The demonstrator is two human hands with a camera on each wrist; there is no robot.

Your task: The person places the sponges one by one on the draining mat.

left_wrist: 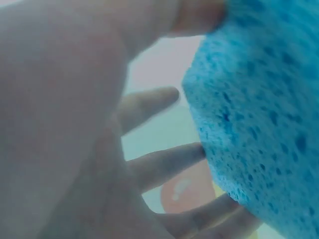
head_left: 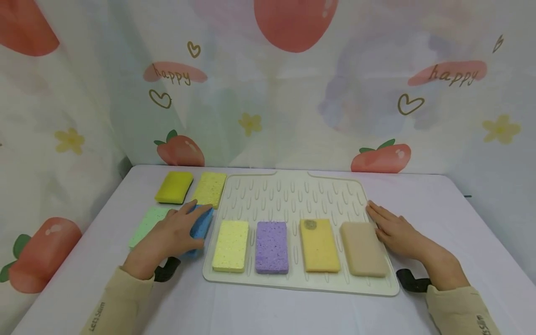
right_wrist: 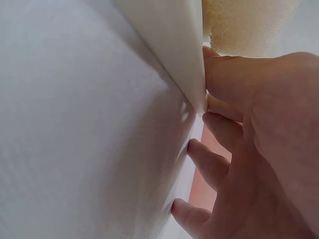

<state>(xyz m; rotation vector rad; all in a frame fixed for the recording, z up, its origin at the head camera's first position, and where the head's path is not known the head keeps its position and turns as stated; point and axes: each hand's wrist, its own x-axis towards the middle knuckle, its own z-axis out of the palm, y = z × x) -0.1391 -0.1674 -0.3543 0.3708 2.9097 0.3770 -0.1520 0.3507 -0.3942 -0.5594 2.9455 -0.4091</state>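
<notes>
My left hand (head_left: 176, 231) holds a blue sponge (head_left: 202, 226) left of a cream drying mat (head_left: 289, 284). In the left wrist view, thumb and fingertips meet the edges of the pitted blue sponge (left_wrist: 259, 124). On the mat's near half lie a pale yellow sponge (head_left: 231, 245), a purple sponge (head_left: 271, 247), an orange-yellow sponge (head_left: 320, 245) with a dark round spot, and a beige sponge (head_left: 364, 249). My right hand (head_left: 398, 236) rests along the mat's right edge, fingers extended, beside the beige sponge.
A mint green sponge (head_left: 149, 223) lies partly behind my left hand. Farther back are a yellow sponge with a dark underside (head_left: 174, 187) and a speckled yellow sponge (head_left: 211, 187) next to the mat. A printed cloth backdrop (head_left: 284, 116) stands behind the white table (head_left: 259, 311).
</notes>
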